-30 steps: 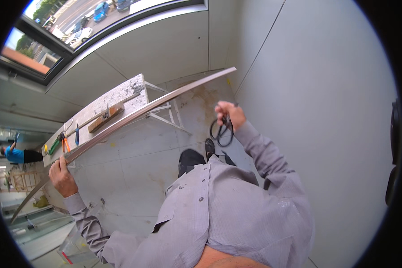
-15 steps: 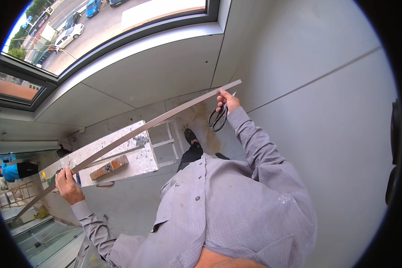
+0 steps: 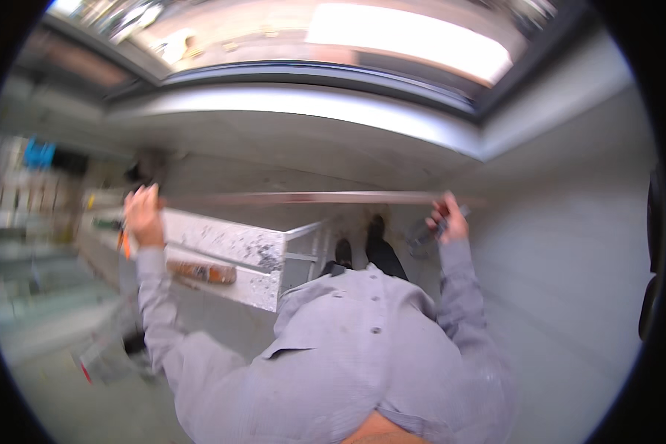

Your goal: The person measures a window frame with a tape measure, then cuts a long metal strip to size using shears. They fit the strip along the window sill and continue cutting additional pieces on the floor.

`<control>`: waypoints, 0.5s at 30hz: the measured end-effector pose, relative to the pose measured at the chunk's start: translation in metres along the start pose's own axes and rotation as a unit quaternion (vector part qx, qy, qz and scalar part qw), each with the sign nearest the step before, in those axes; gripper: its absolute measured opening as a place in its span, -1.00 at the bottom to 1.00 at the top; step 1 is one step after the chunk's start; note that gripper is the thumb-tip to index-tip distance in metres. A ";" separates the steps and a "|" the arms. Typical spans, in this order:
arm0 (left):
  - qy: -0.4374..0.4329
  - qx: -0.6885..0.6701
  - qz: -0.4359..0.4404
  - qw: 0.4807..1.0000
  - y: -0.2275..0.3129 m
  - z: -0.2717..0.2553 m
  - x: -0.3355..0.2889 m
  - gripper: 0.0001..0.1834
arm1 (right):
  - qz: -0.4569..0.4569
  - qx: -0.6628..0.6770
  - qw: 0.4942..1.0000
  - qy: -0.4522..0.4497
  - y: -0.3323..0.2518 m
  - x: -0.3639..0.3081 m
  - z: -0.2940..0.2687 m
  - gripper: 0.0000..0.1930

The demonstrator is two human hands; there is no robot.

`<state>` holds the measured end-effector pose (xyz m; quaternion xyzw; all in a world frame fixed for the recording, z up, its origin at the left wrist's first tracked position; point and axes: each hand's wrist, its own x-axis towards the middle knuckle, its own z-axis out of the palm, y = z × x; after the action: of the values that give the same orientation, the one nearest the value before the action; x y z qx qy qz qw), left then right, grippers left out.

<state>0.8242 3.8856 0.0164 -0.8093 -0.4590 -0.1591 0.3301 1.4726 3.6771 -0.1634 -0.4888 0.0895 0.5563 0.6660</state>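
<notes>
A long, narrow flat strip [image 3: 311,197], greyish-brown, stretches nearly level between my two hands in front of me. My left hand [image 3: 145,216] is closed on its left part, fingers pointing up. Near the other end my right hand [image 3: 450,219] pinches the strip. A pair of dark-handled scissors [image 3: 422,237] hangs from that same hand, its loops smeared by motion. Below the strip, at the left, stands a paint-spattered white bench [image 3: 222,235] with a worn brown block [image 3: 202,271] lying on it.
A window [image 3: 325,70] with a pale sill spans the far side, above a grey wall. My feet [image 3: 376,226] stand right of the bench. At the far left a blurred person in blue [image 3: 39,153] is visible. A grey wall [image 3: 562,244] rises on the right.
The view has swung to the right, so more of the window shows. The strip has gone from a steep slant to nearly level. Both hands keep their hold.
</notes>
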 end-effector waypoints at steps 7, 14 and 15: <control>0.009 0.013 -0.230 0.973 0.055 0.061 0.026 -0.67 | -0.053 -0.016 0.997 -0.059 -0.023 0.001 -0.012 -0.70; -0.043 -0.033 -0.228 0.972 0.081 0.123 0.053 -0.64 | -0.046 -0.079 0.996 0.021 -0.035 0.007 -0.024 -0.63; -0.051 -0.042 -0.222 0.973 0.084 0.134 0.057 -0.63 | -0.048 -0.082 0.995 0.038 -0.036 0.009 -0.023 -0.62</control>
<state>0.9192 3.9828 -0.0818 -0.7076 -0.6363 -0.2056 0.2283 1.5153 3.6690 -0.1615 -0.5660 0.0449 0.5101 0.6461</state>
